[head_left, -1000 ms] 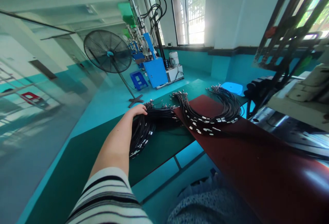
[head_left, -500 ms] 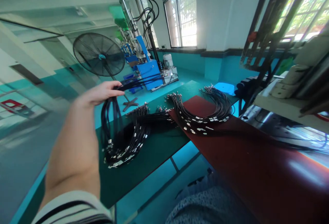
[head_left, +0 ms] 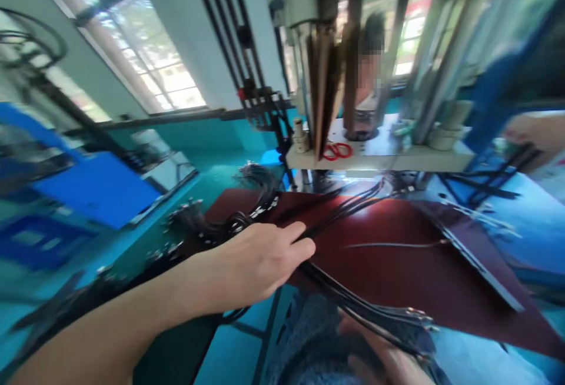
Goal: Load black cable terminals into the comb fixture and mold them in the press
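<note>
Left hand (head_left: 260, 261): fingers and thumb closed together, the grip holding a bundle; no gap shows between fingertips and cables.
Black cables (head_left: 348, 298): in the left hand's grip, above the near side of the red-brown bench (head_left: 397, 279); one part runs down to the lower right, ending in small metal tips, while other strands reach up right towards the machine (head_left: 379, 158), seemingly from the same grip.
Shift across: half a second ago these cables hung from the raised left hand over the green bench (head_left: 172, 344); now the view has swung right and the hand is at the red-brown bench.
Meaning for the work: picking up this bundle looks finished, and the carry between benches seems well along; the cables are not yet let go.
Right hand (head_left: 392, 358): newly in view at the lower edge, just beside the metal-tipped ends, badly blurred; whether it touches them or how far its fingers are spread, I cannot tell.
Cable piles (head_left: 265, 188): left behind beyond the left hand, outside its grip.
Machine side: red scissors (head_left: 339, 150) lie on its ledge; at far right, a co-worker's hand (head_left: 536, 135) is near other dark cables, blurred.
</note>
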`<state>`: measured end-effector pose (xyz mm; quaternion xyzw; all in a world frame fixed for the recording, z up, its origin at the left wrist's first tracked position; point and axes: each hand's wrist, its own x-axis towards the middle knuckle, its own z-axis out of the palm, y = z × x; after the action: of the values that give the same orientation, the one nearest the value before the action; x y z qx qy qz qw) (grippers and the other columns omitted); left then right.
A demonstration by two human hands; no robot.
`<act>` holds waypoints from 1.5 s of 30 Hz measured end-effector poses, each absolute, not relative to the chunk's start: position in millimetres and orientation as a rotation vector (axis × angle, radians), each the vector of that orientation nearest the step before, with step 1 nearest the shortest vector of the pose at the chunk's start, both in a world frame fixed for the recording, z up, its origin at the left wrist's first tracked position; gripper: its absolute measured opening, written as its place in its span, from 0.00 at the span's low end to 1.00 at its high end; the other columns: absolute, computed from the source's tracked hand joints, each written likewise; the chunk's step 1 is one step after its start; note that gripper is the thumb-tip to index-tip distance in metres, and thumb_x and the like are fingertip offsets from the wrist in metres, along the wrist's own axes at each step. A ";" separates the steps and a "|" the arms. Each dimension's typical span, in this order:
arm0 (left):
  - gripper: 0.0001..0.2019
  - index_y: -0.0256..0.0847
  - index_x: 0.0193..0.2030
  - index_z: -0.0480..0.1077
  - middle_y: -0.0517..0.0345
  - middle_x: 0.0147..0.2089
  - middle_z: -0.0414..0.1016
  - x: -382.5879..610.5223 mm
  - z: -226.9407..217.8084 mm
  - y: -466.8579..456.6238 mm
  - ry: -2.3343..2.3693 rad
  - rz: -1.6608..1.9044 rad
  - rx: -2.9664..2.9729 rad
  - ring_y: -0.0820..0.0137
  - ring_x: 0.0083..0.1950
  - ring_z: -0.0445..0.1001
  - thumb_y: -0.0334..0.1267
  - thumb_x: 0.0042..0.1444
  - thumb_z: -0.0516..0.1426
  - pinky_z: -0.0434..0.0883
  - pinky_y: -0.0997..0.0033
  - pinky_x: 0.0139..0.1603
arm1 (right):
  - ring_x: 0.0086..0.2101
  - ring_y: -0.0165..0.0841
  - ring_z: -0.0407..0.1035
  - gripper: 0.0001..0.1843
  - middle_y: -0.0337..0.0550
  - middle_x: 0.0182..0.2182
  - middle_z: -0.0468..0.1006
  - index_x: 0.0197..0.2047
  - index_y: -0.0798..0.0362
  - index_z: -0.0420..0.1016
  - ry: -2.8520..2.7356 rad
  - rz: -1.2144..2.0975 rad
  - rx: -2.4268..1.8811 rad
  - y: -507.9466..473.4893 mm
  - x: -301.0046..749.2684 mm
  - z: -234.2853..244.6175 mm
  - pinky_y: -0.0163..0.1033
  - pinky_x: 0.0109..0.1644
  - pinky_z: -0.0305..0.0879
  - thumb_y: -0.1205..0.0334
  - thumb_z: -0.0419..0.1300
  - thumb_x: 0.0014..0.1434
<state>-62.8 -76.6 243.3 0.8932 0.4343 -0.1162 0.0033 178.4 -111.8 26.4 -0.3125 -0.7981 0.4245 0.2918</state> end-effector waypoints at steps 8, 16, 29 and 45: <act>0.19 0.38 0.47 0.65 0.50 0.43 0.67 -19.6 150.7 16.9 0.952 -0.268 2.913 0.65 0.40 0.70 0.21 0.49 0.46 0.69 0.63 0.42 | 0.32 0.36 0.72 0.25 0.51 0.35 0.76 0.41 0.57 0.71 -1.356 1.542 -1.129 -85.4 195.9 28.2 0.38 0.33 0.70 0.42 0.57 0.54; 0.33 0.44 0.58 0.57 0.52 0.54 0.64 -15.5 121.3 27.3 0.828 0.512 2.664 0.67 0.57 0.61 0.17 0.43 0.44 0.59 0.59 0.61 | 0.17 0.29 0.68 0.16 0.43 0.20 0.75 0.35 0.59 0.73 -0.841 2.064 -0.886 -42.6 224.2 43.2 0.29 0.18 0.62 0.52 0.59 0.55; 0.30 0.48 0.63 0.53 0.50 0.45 0.75 -29.3 48.7 -64.9 0.904 0.146 1.960 0.62 0.43 0.74 0.33 0.52 0.52 0.70 0.67 0.43 | 0.36 0.36 0.71 0.13 0.47 0.31 0.78 0.36 0.57 0.75 -0.807 1.717 -0.718 -14.1 203.2 77.8 0.43 0.46 0.63 0.55 0.59 0.58; 0.20 0.35 0.32 0.64 0.65 0.15 0.63 68.6 65.7 -26.8 0.854 0.506 1.018 0.80 0.12 0.58 0.54 0.51 0.54 0.52 0.81 0.13 | 0.50 0.39 0.65 0.20 0.46 0.49 0.73 0.50 0.51 0.73 -1.450 1.366 -1.049 -7.0 230.4 107.6 0.47 0.57 0.56 0.48 0.53 0.61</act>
<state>68.6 -26.8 65.7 0.4671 0.3920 0.2323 0.7578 230.4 -7.0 107.6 -0.4203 -0.5814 0.5477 0.4305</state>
